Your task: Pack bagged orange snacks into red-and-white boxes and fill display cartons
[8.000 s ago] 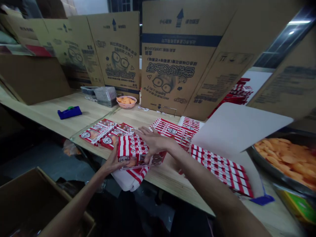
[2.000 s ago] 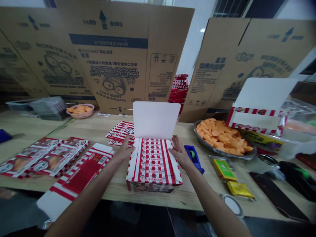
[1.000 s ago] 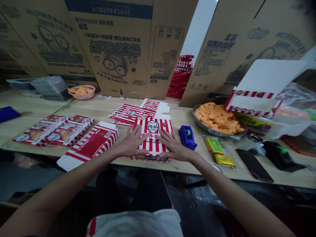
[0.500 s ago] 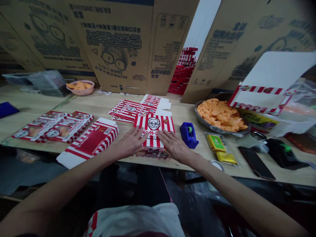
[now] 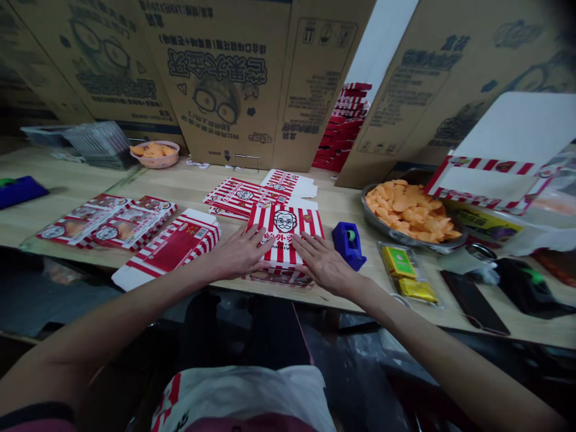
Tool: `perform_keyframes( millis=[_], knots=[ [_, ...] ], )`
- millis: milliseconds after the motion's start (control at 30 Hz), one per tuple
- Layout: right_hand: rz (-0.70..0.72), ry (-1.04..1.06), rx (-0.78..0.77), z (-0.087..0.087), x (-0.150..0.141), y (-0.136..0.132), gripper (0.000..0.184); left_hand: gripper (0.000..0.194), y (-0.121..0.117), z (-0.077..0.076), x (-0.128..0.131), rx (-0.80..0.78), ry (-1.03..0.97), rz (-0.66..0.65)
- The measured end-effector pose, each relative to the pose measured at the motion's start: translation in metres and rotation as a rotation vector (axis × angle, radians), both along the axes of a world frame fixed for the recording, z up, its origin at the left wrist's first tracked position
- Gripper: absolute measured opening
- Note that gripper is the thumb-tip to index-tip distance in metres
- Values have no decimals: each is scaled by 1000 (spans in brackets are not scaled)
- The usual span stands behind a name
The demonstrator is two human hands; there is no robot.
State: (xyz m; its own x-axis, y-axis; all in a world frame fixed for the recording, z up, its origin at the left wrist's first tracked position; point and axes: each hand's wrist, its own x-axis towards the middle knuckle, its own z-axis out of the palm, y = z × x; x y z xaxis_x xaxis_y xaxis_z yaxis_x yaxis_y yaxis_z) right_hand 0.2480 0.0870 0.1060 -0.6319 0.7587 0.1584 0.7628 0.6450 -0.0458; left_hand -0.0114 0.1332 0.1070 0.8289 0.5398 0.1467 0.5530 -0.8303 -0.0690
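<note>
A red-and-white striped box (image 5: pixel 285 231) with a bearded, spectacled cartoon face on top lies near the table's front edge. My left hand (image 5: pixel 240 252) rests on its left side, fingers stretched out across the top. From the right, my right hand (image 5: pixel 324 264) lies flat on the same box with its fingers extended. Neither hand is wrapped round anything; the thumbs are partly hidden. Just right of the box stands a blue tape dispenser (image 5: pixel 350 245) with a green roll. A flat striped carton (image 5: pixel 173 245) with a red panel lies left of my left hand.
Behind the box are several flat striped cartons (image 5: pixel 243 195). Two windowed boxes (image 5: pixel 130 223) lie at left, below a pink basket (image 5: pixel 157 157). At right are a metal bowl of orange chips (image 5: pixel 409 210), yellow packets (image 5: pixel 405 270) and a dark phone (image 5: pixel 472 300). Tall cardboard sheets (image 5: pixel 234 78) line the back.
The whole view has shifted slightly, so most things sit a little further right. Both hands stay flat on the striped box, with hardly any movement against it.
</note>
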Motion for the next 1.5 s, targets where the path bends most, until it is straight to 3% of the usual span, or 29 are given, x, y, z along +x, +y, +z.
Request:
perform_keyframes(
  millis=[233,367,533,700,800,1000,1233,1367,1500],
  knots=[
    [27,39,-29,-1,2,2,52,47,1,7,3,2,51,-62],
    [55,-17,-16,2,-1,2,49,51,-7,5,2,9,15,-80],
    [81,-20,5,11,-12,1,46,53,-11,-2,-2,-127,-86,-17],
    [14,-58,15,23,-47,2,31,90,-6,-13,-16,-391,-435,-29],
    [3,-38,23,25,-78,7,24,98,-5,-14,-21,-475,-579,-20],
    [-51,56,56,22,-112,15,17,110,-7,-15,-26,-431,-667,-7],
    [-100,55,41,24,-128,15,22,111,-17,-10,-22,-553,-688,27],
    [7,58,81,10,-122,5,18,110,-13,-21,-22,-388,-547,-49],
    [135,236,187,1,-65,-15,21,76,-6,-30,-21,-114,-328,-134]
  ],
)
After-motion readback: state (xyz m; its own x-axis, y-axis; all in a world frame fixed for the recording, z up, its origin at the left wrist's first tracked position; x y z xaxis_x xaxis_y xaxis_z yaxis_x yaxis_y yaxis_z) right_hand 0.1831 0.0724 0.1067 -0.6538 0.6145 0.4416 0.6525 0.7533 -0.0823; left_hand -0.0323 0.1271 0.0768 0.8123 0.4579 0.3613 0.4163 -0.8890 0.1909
